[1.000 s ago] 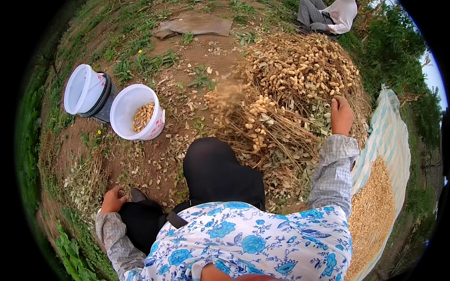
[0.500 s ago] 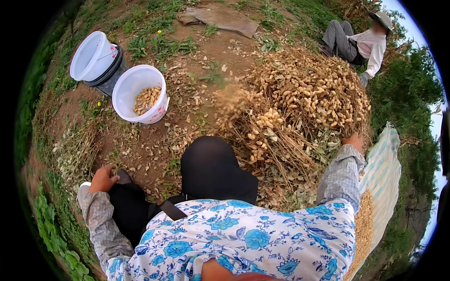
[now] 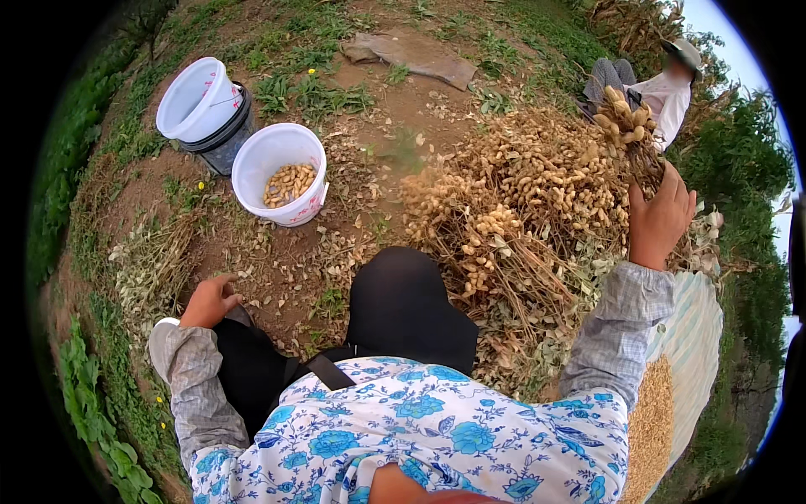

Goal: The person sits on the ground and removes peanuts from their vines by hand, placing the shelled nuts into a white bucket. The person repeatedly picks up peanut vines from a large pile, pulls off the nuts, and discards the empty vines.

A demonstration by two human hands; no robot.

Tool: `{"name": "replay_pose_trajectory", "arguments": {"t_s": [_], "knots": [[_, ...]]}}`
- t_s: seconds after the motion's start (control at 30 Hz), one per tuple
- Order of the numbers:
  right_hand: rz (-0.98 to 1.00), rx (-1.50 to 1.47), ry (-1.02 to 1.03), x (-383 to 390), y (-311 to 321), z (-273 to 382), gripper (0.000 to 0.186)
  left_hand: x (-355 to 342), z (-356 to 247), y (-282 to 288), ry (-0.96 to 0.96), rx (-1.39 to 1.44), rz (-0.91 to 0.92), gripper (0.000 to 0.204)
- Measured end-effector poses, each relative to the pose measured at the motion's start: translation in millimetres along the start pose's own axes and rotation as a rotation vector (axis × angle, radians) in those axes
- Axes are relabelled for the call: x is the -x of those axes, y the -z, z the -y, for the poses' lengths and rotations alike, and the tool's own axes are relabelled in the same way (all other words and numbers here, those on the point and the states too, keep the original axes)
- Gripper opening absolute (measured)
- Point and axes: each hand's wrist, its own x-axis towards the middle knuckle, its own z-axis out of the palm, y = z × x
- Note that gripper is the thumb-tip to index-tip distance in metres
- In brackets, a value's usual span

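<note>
My right hand (image 3: 662,220) is raised at the right edge of a heap of peanut plants (image 3: 537,168), its fingers wrapped round the stems of a peanut plant (image 3: 625,122). Clusters of tan pods stand up above that hand, and dry leaves hang beside it. My left hand (image 3: 211,301) rests by my left knee with nothing in it, the fingers loosely bent and the thumb apart. Loose peanuts (image 3: 289,185) lie in the bottom of a white bucket (image 3: 248,174) ahead of my knees.
A second white bucket (image 3: 195,101) sits in a black bucket (image 3: 220,141) at the far left. On the right, a pale striped sheet (image 3: 693,323) bears grain (image 3: 651,420). Another person (image 3: 663,97) sits beyond the heap. A brown cloth (image 3: 411,59) lies farther back.
My right hand has risen from low beside the heap, now lifting a peanut plant with its pods upward. My left hand stays by the knee. The whole view has shifted slightly.
</note>
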Motion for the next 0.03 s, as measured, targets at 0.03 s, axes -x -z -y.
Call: {"name": "replay_pose_trajectory", "arguments": {"t_s": [0.03], "knots": [[0.001,-0.099,0.058,-10.0,5.2,40.7,0.054,1.4,-10.5,1.5,-0.042,0.034,-0.032,0.042]]}}
